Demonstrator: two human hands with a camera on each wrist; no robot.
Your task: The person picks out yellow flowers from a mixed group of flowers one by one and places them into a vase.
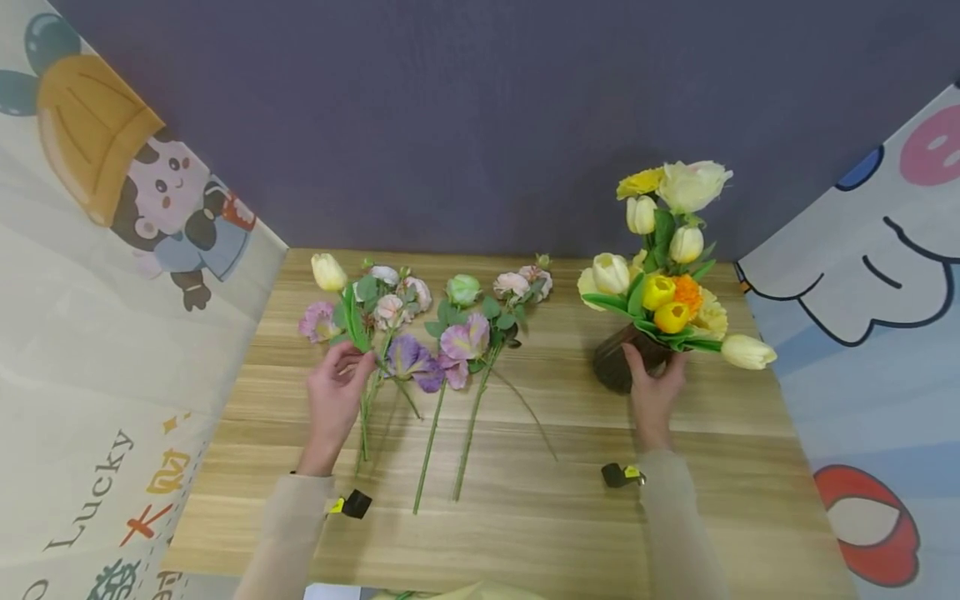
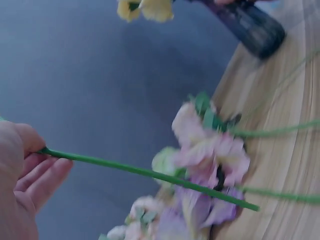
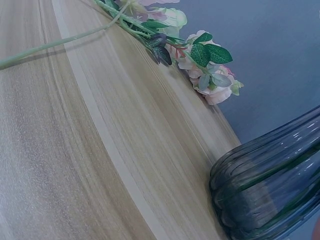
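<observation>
In the head view, my left hand pinches a cream tulip by its stem, below a long green leaf. Its bare green stem slants down past the flowers in the left wrist view. My right hand grips a dark ribbed glass vase near its mouth, thumb at the front. The vase leans, its base to the left, and stems show through its glass wall in the right wrist view. Yellow, orange and cream flowers fill it.
Between my hands, purple irises, a green rose and pale pink roses lie on the wooden table, stems toward me. A dark blue wall rises behind; printed panels flank both sides.
</observation>
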